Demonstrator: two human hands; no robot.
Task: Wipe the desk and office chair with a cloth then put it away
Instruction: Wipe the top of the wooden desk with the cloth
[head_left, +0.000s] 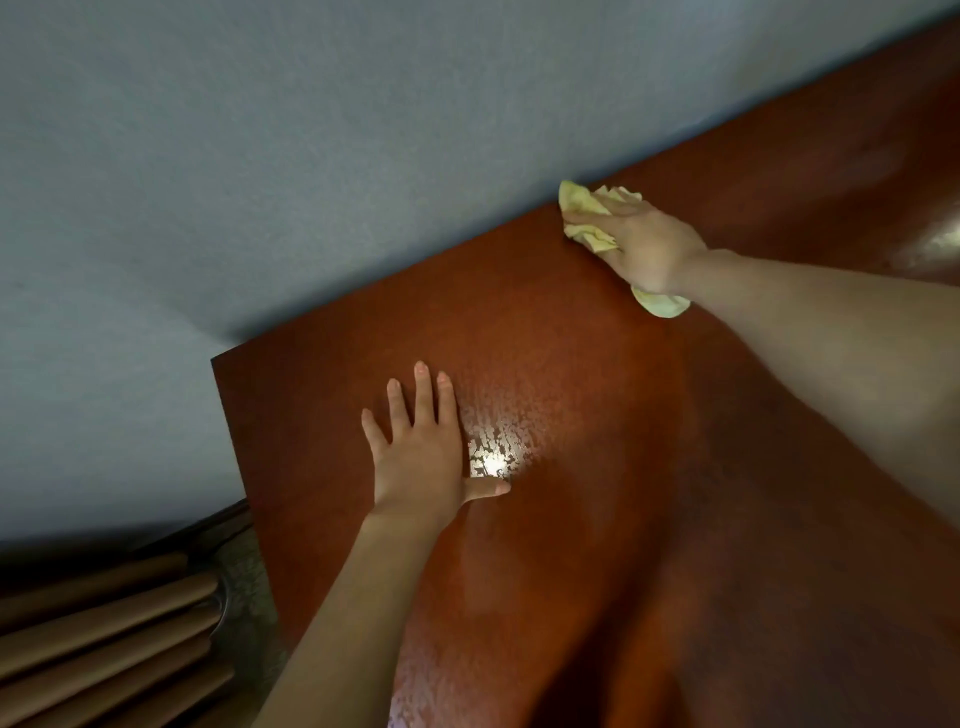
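Wiped along the far edge of the desk (571, 467) by the wall: right hand (644, 244) closed over the bunched yellow cloth (584, 215), apparently pressing down. Left hand (421, 452) flat, fingers spread, empty, probably for support.

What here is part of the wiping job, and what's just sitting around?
Part of the job:
yellow cloth, gripped by the right hand
desk
left hand, flat on the desk

Just around:
brown curtain folds
grey wall

Just a plain grey-blue wall (260, 156) up top, plus brown pleated curtain folds (104, 639) bottom left.
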